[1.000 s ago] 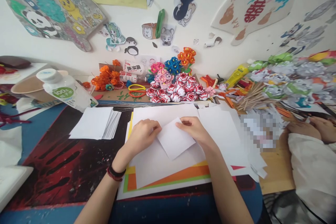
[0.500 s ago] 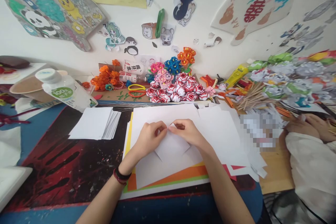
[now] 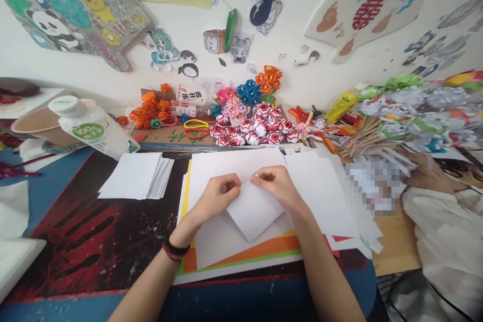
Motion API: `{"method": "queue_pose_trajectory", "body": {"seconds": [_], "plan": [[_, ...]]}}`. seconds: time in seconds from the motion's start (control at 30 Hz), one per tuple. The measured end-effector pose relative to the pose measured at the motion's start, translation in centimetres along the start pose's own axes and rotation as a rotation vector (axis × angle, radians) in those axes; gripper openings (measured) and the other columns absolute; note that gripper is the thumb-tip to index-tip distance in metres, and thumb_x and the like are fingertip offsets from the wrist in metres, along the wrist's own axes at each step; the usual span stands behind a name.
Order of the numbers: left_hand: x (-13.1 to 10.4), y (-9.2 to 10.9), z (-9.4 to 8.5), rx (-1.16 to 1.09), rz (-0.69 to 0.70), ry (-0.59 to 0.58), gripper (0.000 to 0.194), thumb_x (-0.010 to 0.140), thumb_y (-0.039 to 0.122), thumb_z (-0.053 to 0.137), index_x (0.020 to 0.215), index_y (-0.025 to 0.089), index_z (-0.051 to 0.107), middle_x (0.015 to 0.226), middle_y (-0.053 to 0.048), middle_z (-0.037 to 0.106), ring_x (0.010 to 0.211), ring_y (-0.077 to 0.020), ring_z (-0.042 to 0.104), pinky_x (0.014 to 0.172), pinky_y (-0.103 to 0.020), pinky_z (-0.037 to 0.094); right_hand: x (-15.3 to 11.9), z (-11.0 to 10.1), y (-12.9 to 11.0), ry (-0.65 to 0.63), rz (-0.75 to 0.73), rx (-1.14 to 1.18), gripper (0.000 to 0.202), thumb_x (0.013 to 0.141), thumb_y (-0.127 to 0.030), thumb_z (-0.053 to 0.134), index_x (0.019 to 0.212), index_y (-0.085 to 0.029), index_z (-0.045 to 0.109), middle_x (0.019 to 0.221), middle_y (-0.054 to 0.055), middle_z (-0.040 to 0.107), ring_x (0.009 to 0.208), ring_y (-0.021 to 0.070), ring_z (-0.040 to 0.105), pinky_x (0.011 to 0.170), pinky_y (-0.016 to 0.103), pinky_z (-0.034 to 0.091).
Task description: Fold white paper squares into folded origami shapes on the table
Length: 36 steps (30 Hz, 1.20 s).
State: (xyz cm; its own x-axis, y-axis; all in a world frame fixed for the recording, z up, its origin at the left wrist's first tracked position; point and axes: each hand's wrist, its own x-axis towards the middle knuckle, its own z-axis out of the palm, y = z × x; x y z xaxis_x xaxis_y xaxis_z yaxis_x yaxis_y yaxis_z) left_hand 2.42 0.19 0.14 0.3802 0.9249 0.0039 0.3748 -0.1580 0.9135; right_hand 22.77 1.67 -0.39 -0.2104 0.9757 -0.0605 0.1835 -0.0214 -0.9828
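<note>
A craft workspace, shown by handmade paper flowers (image 3: 260,128), stacked paper (image 3: 132,176) and wall drawings (image 3: 162,50).

Both forearms reach up from the lower edge of the view and slant inward. The left hand (image 3: 222,194) curls, its thumb and index finger bent toward each other, a dark band and a reddish one around its wrist. The right hand (image 3: 274,184) faces it nearby, fingers bent and thumb tip pointing left.
</note>
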Motion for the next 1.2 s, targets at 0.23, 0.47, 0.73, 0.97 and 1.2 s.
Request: {"method": "queue_pose_trajectory", "body": {"seconds": [0.23,0.47,0.73,0.97,1.2], "plan": [[-0.1,0.4,-1.1,-0.021,-0.032,-0.071,0.011,0.075,0.019,0.048,0.067,0.016,0.054,0.063,0.003,0.049,0.065,-0.0112,0.041,0.061,-0.024,0.031,0.0,-1.7,0.0,0.120,0.045,0.072,0.026,0.064,-0.039,0.079,0.066,-0.015,0.071,0.064,0.003,0.065,0.059,0.0146,0.057,0.056,0.025,0.040],[-0.5,-0.5,-2.8,-0.048,-0.033,-0.081,0.010,0.075,0.014,0.049,0.068,0.017,0.055,0.064,0.003,0.053,0.065,-0.0117,0.047,0.064,-0.024,0.035,-0.1,-2.9,0.3,0.292,0.016,0.133,0.022,0.064,-0.035,0.080,0.067,-0.016,0.071,0.066,0.001,0.065,0.062,0.0140,0.056,0.059,0.025,0.040],[-0.1,-0.5,-2.0,-0.053,-0.048,-0.018,0.029,0.090,0.042,0.047,0.089,0.017,0.062,0.078,-0.002,0.062,0.068,-0.0130,0.051,0.063,-0.025,0.037,0.2,-1.9,0.1,0.239,0.014,0.188,0.023,0.068,-0.036,0.078,0.074,-0.016,0.071,0.073,0.002,0.066,0.068,0.0152,0.058,0.063,0.026,0.043],[0.0,-1.3,-1.5,-0.112,-0.085,0.118,0.027,0.087,0.042,0.053,0.079,0.016,0.057,0.065,0.003,0.050,0.063,-0.0111,0.045,0.058,-0.022,0.032,0.2,-1.1,-0.3,0.066,0.043,0.085,0.025,0.072,-0.038,0.074,0.083,-0.015,0.072,0.074,0.003,0.066,0.065,0.0142,0.058,0.058,0.024,0.044],[-0.2,-1.1,-1.7,-0.007,-0.064,0.065,0.030,0.089,0.040,0.049,0.070,0.016,0.050,0.062,0.004,0.045,0.061,-0.0100,0.038,0.055,-0.022,0.028,-0.1,-0.2,-0.2,-0.264,0.088,-0.055,0.023,0.078,-0.036,0.068,0.081,-0.014,0.071,0.069,0.003,0.065,0.062,0.0141,0.057,0.058,0.025,0.042]]}}
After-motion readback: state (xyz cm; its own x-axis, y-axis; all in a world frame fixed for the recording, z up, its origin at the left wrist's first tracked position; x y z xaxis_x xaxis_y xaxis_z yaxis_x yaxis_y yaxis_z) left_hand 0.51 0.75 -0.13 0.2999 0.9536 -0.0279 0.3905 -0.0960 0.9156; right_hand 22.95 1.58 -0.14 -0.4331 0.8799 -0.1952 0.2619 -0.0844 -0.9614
